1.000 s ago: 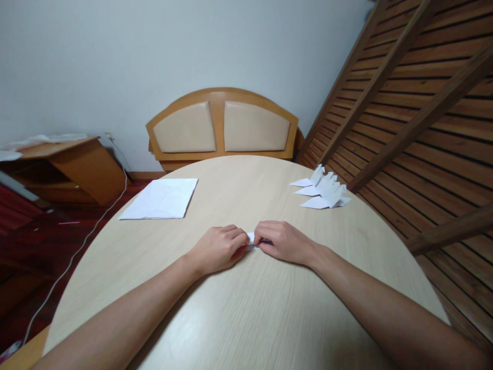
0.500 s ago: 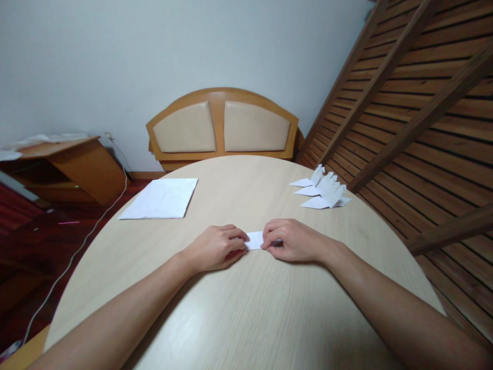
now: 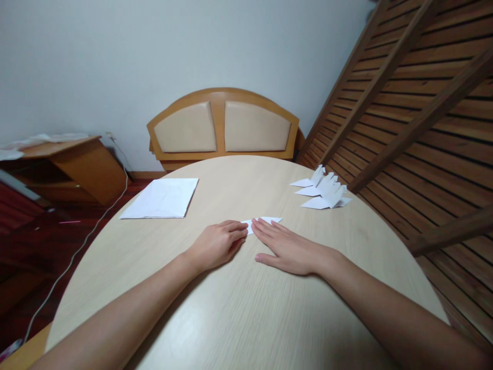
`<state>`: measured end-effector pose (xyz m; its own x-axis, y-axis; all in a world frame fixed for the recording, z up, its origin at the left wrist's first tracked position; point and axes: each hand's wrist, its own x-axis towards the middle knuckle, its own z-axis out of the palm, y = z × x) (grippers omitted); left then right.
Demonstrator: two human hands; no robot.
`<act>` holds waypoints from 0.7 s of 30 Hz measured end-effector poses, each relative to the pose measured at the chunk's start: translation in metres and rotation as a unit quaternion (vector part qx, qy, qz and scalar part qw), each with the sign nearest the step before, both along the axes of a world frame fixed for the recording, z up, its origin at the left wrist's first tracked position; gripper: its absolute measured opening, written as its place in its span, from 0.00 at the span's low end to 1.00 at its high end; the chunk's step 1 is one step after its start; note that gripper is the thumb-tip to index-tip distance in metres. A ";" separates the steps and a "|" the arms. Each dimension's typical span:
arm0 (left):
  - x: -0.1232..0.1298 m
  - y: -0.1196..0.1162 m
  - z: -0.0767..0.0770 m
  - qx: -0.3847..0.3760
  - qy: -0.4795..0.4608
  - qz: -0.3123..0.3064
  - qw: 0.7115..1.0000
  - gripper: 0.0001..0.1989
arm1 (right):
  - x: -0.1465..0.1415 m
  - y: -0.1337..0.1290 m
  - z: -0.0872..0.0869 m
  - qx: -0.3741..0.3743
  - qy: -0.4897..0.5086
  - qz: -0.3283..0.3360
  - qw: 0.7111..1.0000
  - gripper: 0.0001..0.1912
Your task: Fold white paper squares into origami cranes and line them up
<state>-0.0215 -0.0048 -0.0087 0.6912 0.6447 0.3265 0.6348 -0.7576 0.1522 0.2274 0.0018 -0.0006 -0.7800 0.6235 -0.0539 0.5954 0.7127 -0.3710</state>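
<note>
While the left grip curls its fingertips over the near-left end of the paper, the right grip lies open and palm-down, its fingers stretched across the middle and its thumb apart on the desk. Whether the left one pinches that end or only presses it down, I cannot tell, as its underside is hidden. The paper, narrow and folded, lies at the centre of the desk between the two, its pointed far end showing past the right fingers.

Pressing a fold flat looks like the step in hand. To do it well, the left side should act as an anchor, firm enough that nothing slides, while the right fingers bear down evenly and run along the edge out to the tip. Layers are best lined up before any hard pressure, since a skewed crease is hard to undo. Near the point, a lighter touch should spare it from bending.

The hard desktop makes a good backing. The stack at the far left and the folded birds at the far right sit well apart from the work.
</note>
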 end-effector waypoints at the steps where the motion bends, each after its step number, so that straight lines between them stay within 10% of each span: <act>1: 0.000 0.000 -0.001 -0.001 -0.001 0.005 1.000 0.15 | 0.003 0.001 0.001 -0.001 -0.004 -0.010 1.000 0.43; 10: 0.000 0.000 -0.001 -0.002 -0.007 0.013 1.000 0.15 | 0.014 -0.001 0.005 0.092 -0.053 -0.112 0.988 0.41; 21: 0.001 -0.003 0.005 -0.041 -0.031 -0.018 0.999 0.08 | 0.005 0.022 -0.006 0.156 0.099 -0.038 0.982 0.12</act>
<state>-0.0200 -0.0074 -0.0034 0.6953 0.6457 0.3155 0.5942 -0.7635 0.2530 0.2322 0.0234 -0.0069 -0.7069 0.6421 0.2968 0.5892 0.7666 -0.2553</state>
